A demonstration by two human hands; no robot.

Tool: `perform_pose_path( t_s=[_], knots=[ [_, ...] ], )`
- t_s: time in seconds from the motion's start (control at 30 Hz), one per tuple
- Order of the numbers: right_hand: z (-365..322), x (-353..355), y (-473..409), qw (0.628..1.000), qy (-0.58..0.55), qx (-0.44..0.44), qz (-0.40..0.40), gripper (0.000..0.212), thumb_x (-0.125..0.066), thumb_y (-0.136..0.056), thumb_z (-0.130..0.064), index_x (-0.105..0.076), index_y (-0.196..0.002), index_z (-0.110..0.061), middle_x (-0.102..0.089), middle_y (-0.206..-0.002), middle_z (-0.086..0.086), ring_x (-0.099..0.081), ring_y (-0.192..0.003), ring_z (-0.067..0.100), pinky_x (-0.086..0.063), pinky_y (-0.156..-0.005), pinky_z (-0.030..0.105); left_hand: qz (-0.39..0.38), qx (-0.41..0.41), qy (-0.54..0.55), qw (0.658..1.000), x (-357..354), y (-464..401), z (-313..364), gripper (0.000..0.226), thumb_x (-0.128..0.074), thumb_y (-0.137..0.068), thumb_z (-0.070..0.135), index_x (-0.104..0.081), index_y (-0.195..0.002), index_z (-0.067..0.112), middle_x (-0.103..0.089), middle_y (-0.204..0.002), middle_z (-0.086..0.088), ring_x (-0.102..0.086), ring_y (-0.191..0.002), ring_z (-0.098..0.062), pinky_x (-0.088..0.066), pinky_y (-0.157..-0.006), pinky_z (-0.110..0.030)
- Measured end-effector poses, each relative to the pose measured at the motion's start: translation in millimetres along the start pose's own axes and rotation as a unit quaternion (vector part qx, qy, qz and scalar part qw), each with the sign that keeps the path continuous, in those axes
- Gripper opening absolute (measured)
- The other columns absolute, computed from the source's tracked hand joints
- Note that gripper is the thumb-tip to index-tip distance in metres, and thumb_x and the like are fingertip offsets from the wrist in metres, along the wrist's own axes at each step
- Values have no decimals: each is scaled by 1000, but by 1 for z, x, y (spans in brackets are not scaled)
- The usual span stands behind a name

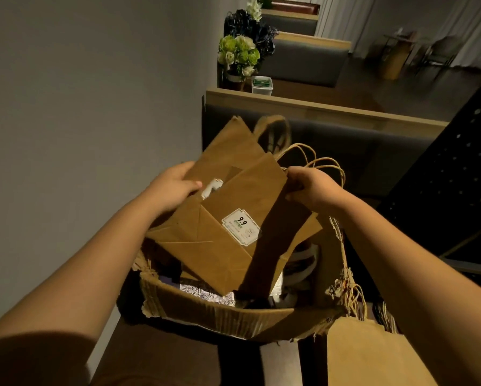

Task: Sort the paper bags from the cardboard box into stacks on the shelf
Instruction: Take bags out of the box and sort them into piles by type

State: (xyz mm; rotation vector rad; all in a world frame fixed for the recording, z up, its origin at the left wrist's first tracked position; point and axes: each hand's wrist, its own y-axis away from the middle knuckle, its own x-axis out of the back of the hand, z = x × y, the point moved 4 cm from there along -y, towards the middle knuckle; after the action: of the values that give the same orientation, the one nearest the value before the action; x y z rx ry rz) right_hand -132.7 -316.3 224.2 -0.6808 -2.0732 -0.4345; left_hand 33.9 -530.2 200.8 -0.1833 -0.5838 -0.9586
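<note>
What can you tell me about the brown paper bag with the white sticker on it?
The brown paper bag is flat-folded kraft paper with creased bottom flaps and a white sticker printed "9.9". It lies tilted on top of other folded bags, above the open cardboard box. The left hand grips the bundle at its left edge, the right hand at the right edge near the twisted paper handles. A dark shadow crosses its right side.

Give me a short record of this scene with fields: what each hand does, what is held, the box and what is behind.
left hand: grips left edge of the bags
right hand: grips right edge, near the handles
bags: flat brown paper bags, held above the box; top one has a label reading 9.9
box: torn cardboard, open, more items inside
behind: flowers, benches
</note>
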Motion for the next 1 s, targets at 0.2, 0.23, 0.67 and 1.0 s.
perform_pose_path(
  t_s=[0.2,0.23,0.67,1.0],
  knots=[
    [7,-9,-7,999,-6,-20,42,42,-60,-88,-1,-55,-124,-23,-60,-117,-1,-57,-111,19,-53,-82,32,-103,-3,52,993,-28,12,-10,30,-42,-101,40,-58,-124,32,-66,-111,13,-62,-104,-11,-47,-95,-37],
    [10,-9,-8,998,-14,-28,47,42,-60,-88,-1,-55,-124,-23,-59,-119,-1,-57,-111,19,-52,-80,31,-115,-12,56,992,-32,15,-11,29,-40,-100,44,-60,-118,34,-67,-107,15,-63,-100,-8,-49,-92,-34],
    [15,-30,6,974,140,95,152,75,-58,-84,1,-36,-146,-36,-28,-156,5,-39,-136,28,-44,-104,44,-77,40,50,995,-52,3,-56,46,-63,-92,23,-52,-136,27,-66,-118,6,-64,-105,-16,-52,-94,-42],
    [63,-71,27,980,-128,-145,54,62,-67,-89,-29,-38,-142,-17,-51,-134,-1,-54,-116,18,-48,-92,31,-23,72,215,974,-46,9,-77,36,-61,-94,17,-53,-128,29,-67,-114,3,-64,-103,-16,-52,-88,-36]
  ],
)
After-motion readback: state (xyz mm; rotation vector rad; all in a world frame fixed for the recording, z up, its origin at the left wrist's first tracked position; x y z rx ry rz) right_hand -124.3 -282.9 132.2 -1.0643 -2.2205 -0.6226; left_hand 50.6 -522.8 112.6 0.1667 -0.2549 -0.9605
